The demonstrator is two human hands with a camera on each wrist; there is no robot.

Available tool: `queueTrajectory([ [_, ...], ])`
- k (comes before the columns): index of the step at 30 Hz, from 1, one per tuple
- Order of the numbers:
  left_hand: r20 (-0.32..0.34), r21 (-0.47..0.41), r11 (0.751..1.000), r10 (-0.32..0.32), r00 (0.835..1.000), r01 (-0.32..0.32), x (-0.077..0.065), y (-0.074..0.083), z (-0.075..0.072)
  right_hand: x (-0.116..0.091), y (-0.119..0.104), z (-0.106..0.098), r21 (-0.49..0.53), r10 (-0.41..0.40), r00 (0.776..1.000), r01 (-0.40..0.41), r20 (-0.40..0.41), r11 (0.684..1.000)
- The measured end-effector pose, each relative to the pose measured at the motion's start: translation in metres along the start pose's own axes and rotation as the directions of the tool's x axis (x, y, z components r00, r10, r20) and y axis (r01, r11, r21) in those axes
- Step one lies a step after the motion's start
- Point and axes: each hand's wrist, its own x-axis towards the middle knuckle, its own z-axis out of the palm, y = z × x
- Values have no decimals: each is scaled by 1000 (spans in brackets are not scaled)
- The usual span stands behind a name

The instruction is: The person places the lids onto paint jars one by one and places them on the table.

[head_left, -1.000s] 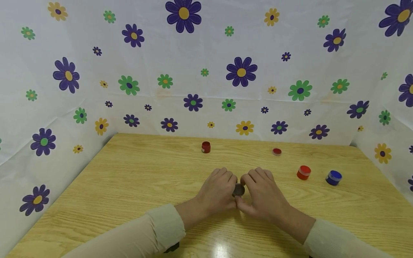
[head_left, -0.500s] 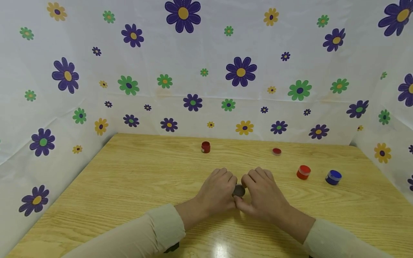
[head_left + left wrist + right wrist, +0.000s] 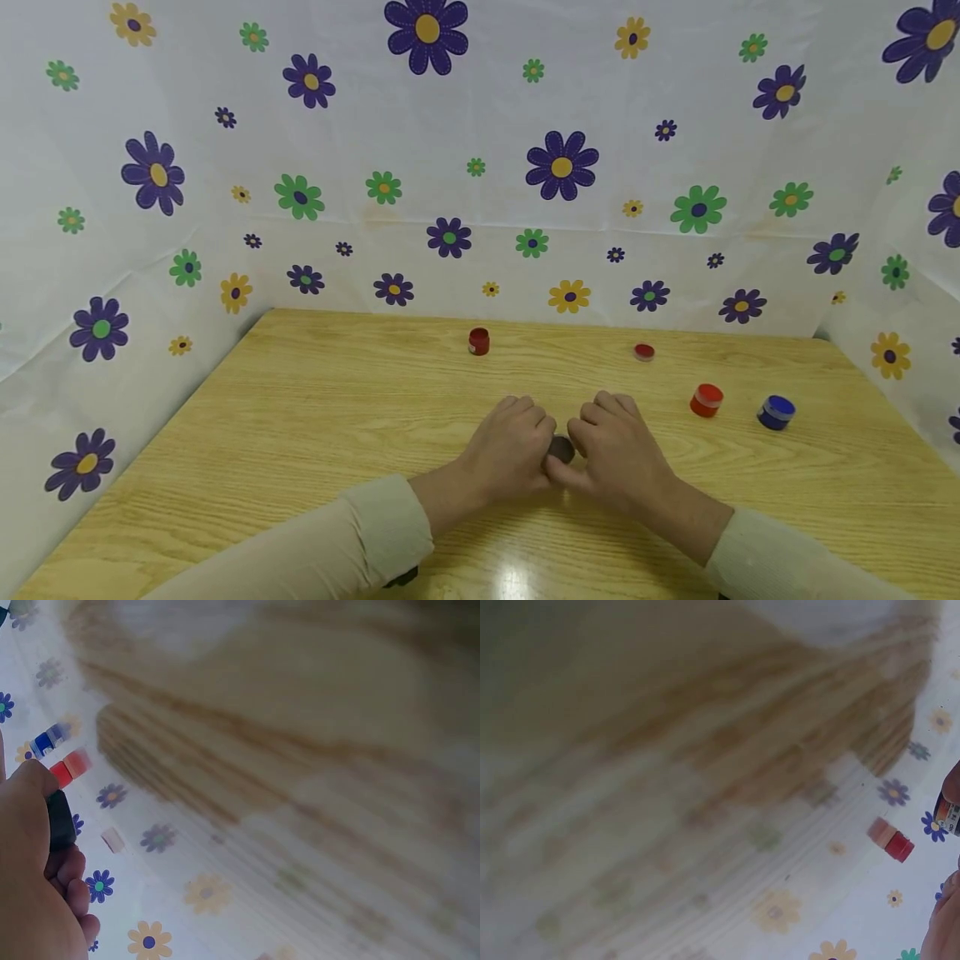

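A small dark paint jar [image 3: 561,450] is held low over the table between my two hands, its round dark top facing up. My left hand [image 3: 506,450] grips it from the left with curled fingers. From the right, my right hand [image 3: 618,450] pinches its edge, the thumb lying across the front. In the left wrist view the jar's black side [image 3: 61,821] shows between thumb and fingers of the left hand [image 3: 34,862]. A printed label [image 3: 949,815] on the jar is partly visible at the right wrist view's edge. Fingers hide much of the jar.
On the wooden table [image 3: 300,400], a dark red jar [image 3: 478,342] stands open at the back. A dark red lid [image 3: 643,352] lies right of it. A red jar [image 3: 707,401] and a blue jar [image 3: 776,412] stand at the right. A flowered cloth [image 3: 450,125] surrounds the table.
Both hands and the dark jar have shifted slightly to the right and nearer to me. The right thumb covers more of the jar's front now. The other jars and the lid stay put.
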Motion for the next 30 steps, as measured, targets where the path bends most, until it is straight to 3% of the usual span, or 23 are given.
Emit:
queueTrajectory([
  [4,34,3,999,-32,999,32,0,0,-1,0,0,0,23,25,1000,-26,18,999],
  [8,58,28,998,-58,997,56,-1,0,-2,0,1,2,69,-15,1000,15,4,998],
  [14,49,21,999,-45,998,44,0,0,-1,0,2,4,56,-68,997,70,-34,996],
  [24,65,41,998,-44,997,42,0,1,0,-1,2,2,27,-57,998,58,-30,998],
  [30,40,46,999,-31,999,29,1,-1,-1,1,2,2,26,-56,998,57,-35,998],
])
